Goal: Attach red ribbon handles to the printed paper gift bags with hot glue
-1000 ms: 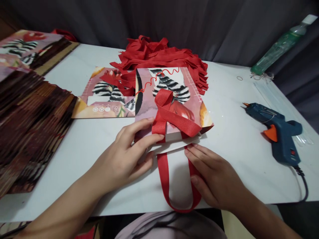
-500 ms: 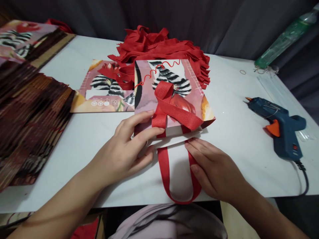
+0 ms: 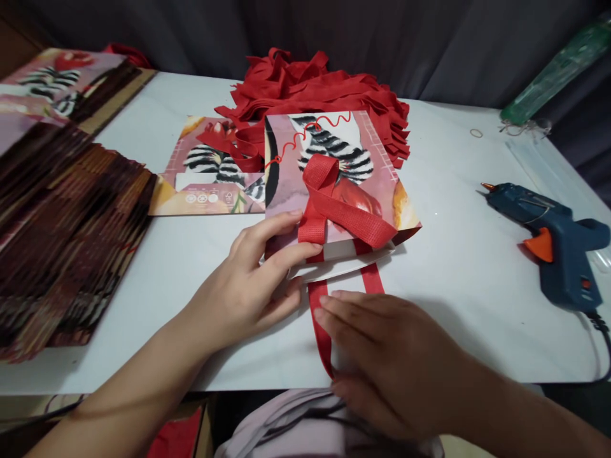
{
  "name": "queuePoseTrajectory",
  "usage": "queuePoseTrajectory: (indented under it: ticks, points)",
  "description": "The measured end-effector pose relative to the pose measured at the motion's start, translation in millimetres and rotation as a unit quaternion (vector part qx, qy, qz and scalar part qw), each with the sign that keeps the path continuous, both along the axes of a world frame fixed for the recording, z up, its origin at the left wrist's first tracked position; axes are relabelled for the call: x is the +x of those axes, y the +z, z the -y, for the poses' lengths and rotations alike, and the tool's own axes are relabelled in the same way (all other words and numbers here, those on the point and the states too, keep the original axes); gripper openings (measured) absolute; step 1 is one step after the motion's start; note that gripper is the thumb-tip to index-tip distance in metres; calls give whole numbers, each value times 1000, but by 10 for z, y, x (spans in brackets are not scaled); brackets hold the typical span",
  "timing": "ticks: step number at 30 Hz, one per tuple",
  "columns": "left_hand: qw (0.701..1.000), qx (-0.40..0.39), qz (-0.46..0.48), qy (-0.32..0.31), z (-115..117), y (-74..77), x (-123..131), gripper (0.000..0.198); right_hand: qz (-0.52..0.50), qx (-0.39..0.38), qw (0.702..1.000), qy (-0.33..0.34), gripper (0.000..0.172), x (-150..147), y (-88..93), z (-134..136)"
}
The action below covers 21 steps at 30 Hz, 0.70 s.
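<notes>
A paper bag [image 3: 286, 191] printed with zebra stripes and pink lies flat, its white-lined mouth toward me. A red ribbon handle [image 3: 351, 213] is folded over its front. My left hand [image 3: 252, 273] grips the mouth's left side, two fingers on top beside the ribbon and the others lower at the rim. Out of the mouth toward me runs a second red ribbon handle [image 3: 319, 331], a loop reaching the table edge. Across this loop lies my right hand [image 3: 382, 356], slightly blurred, fingers stretched flat with their tips at its left strand; the loop's right bend is hidden.
Red ribbon strips [image 3: 324, 89] are heaped behind the bag. Another printed bag [image 3: 205, 191] lies behind left, beside tall bag stacks [image 3: 86, 254]. On the right are a blue glue gun [image 3: 544, 235] with its cord, clear glue sticks [image 3: 539, 165] and a green bottle [image 3: 548, 83].
My right hand has moved from the loop's right strand leftward and toward me, across the loop. My left hand stays on the bag. The view has shifted slightly.
</notes>
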State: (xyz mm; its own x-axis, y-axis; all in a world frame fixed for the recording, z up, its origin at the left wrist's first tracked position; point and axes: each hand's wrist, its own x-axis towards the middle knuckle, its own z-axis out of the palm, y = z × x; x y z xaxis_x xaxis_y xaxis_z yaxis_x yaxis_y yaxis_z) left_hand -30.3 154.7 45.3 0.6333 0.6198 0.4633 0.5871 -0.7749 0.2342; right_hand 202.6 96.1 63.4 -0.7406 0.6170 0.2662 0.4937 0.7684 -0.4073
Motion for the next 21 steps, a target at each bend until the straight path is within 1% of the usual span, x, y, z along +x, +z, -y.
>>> queuePoseTrajectory:
  ticks: [3, 5, 8, 11, 13, 15, 18, 21]
  points:
    - [1000, -3, -2, 6, 8, 10, -5, 50, 23, -6, 1000, -6, 54, -134, 3, -50]
    - [1000, -1, -9, 7, 7, 13, -9, 51, 34, -4, 999, -11, 53, -139, 20, -69]
    - [1000, 12, -17, 10, -2, 9, -14, 51, 27, 32, 999, -20, 46, -18, 88, -38]
    - [999, 27, -18, 18, -14, 1, -17, 50, 18, 68, 995, -68, 38, 173, 127, 41]
    - [999, 36, -19, 18, -22, 1, -17, 51, 26, 80, 993, -88, 38, 279, 102, 84]
    - [999, 43, -20, 14, -31, 8, -17, 51, 49, 82, 991, -95, 41, 339, 50, 97]
    - [999, 48, -26, 8, -45, 21, -18, 52, 86, 76, 988, -104, 45, 354, -21, 61]
    - [998, 58, -38, -1, -55, 22, -17, 52, 111, 67, 983, -129, 48, 330, -53, 7]
